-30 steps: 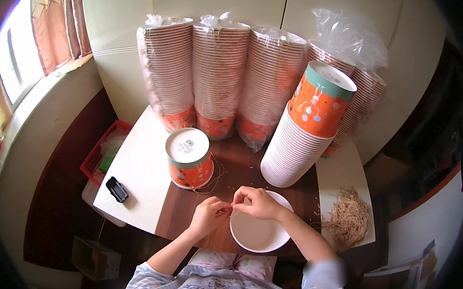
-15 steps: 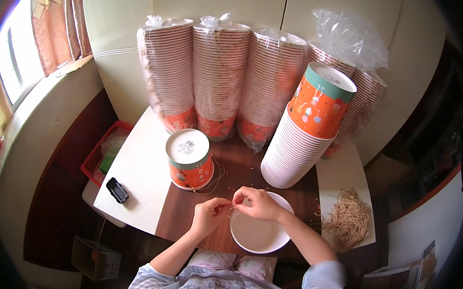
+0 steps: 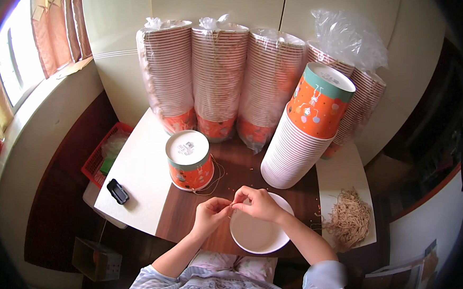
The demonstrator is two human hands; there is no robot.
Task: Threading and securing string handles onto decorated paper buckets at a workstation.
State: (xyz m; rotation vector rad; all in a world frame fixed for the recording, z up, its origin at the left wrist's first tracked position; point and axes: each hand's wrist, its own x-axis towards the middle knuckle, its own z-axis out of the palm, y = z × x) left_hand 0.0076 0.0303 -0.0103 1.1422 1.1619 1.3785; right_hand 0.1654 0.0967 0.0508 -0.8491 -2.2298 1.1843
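Above the near part of the table, my left hand (image 3: 209,215) and my right hand (image 3: 258,203) meet fingertip to fingertip, both pinched. A thin pale string (image 3: 231,215) shows just under the fingertips; the fingers hide most of it. They work at the upper left rim of a white-lined paper bucket (image 3: 260,233), which stands open side up close to me. My right hand reaches over its opening. Left of it, an orange and green paper bucket (image 3: 190,175) stands upside down with a loose loop of string (image 3: 220,176) at its side.
A tall nested stack of buckets (image 3: 297,148) stands beyond my right hand. Several plastic-wrapped stacks (image 3: 218,80) line the back. A heap of tan string (image 3: 347,220) lies at the right, a small black case (image 3: 117,191) at the left. A red basket (image 3: 93,162) sits beyond the left edge.
My fingertips have drawn slightly closer together, and my left hand has turned a little. The buckets and the string heap stay where they were.
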